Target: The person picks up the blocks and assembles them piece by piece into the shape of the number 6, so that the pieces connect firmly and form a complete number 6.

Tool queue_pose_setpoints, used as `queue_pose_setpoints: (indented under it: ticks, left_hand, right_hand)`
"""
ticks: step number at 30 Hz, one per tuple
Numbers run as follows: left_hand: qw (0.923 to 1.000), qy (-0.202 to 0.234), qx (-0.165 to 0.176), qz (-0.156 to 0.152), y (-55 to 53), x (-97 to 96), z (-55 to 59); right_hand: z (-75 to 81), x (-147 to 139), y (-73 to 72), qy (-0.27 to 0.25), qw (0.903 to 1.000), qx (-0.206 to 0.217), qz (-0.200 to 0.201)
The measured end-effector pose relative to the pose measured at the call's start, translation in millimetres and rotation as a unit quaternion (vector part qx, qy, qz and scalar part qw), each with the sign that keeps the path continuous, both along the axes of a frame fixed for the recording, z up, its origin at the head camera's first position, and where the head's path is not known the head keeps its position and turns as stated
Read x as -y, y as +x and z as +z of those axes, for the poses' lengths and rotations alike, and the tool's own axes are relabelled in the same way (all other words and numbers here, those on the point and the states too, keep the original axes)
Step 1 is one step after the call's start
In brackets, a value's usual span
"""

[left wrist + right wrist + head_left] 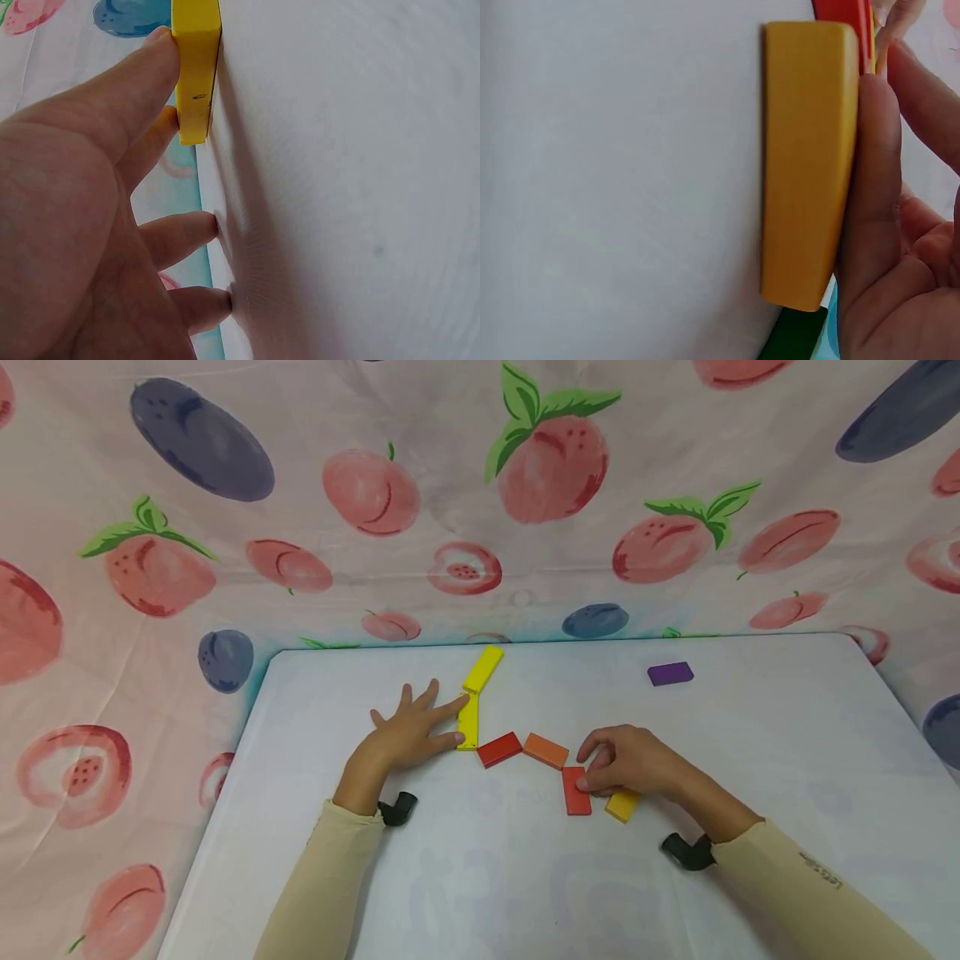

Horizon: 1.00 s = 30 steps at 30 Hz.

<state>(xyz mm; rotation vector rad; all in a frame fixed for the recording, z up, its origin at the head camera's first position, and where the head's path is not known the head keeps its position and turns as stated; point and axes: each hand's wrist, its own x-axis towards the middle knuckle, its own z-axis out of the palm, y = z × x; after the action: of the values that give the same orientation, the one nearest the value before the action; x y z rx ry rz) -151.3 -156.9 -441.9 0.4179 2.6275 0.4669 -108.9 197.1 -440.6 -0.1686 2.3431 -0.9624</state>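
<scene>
My left hand (405, 737) lies with fingers spread beside an upright-running yellow block (468, 723), thumb and index fingertips touching its side. In the left wrist view the thumb (154, 64) rests against the yellow block (196, 82), and other fingertips meet the white tabletop. My right hand (633, 760) hovers over the right end of the row, its thumb tip at the right edge of a red block (576, 802). The index finger is bent above, with a gap from the thumb. An amber block (622, 807) lies partly hidden under this hand.
Another yellow block (483, 669) slants from the first one's far end. A dark red block (499, 749) and an orange block (545, 750) link the row. A purple block (671, 674) lies far right. In the right wrist view, a green block (795, 337) shows behind the amber one.
</scene>
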Motion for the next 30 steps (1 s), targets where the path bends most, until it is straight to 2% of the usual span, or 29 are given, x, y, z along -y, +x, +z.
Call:
queue_pose_setpoints:
  ticks: [4,12,25,30]
  left_hand:
    - [1.0,0.0,-0.001,0.001,0.2,0.1,0.2]
    - [1.0,-0.003,-0.001,0.002,0.6,-0.5,0.7]
    - [1.0,-0.006,-0.003,0.001,0.4,-0.8,-0.3]
    - [1.0,-0.005,-0.002,0.001,0.5,-0.7,0.5]
  right_hand:
    - [4.4,-4,1.0,-0.012,0.9996,-0.023,-0.013]
    - [14.8,-16,6.0,0.02,0.9971,-0.063,-0.036]
    - [5.9,-37,24.2,0.081,0.9887,-0.125,-0.02]
    - [7.2,-38,28.8,0.095,0.9869,-0.13,-0.01]
